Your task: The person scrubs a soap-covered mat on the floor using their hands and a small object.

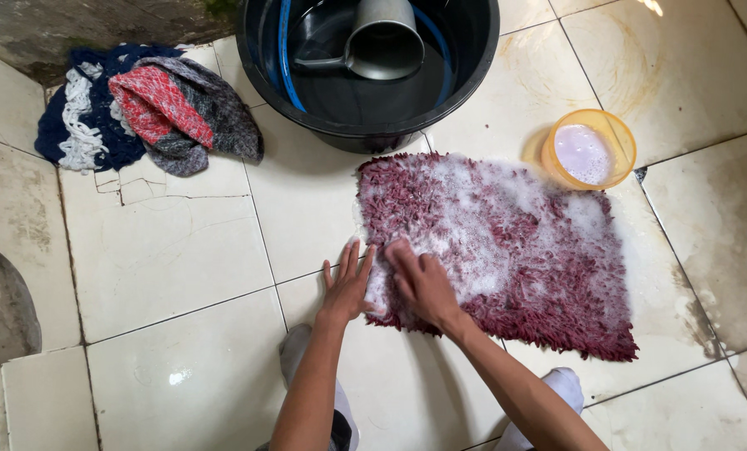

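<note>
A shaggy maroon mat lies flat on the white tiled floor, covered with white soap foam. My left hand rests flat with fingers spread on the floor at the mat's left edge, touching it. My right hand presses down on the foamy near-left corner of the mat, fingers curled into the pile; it is not clear whether it holds anything.
A large black tub with water, a blue hose and a metal dipper stands beyond the mat. An orange bowl of soapy liquid sits at the mat's far right. A pile of wet cloths lies far left.
</note>
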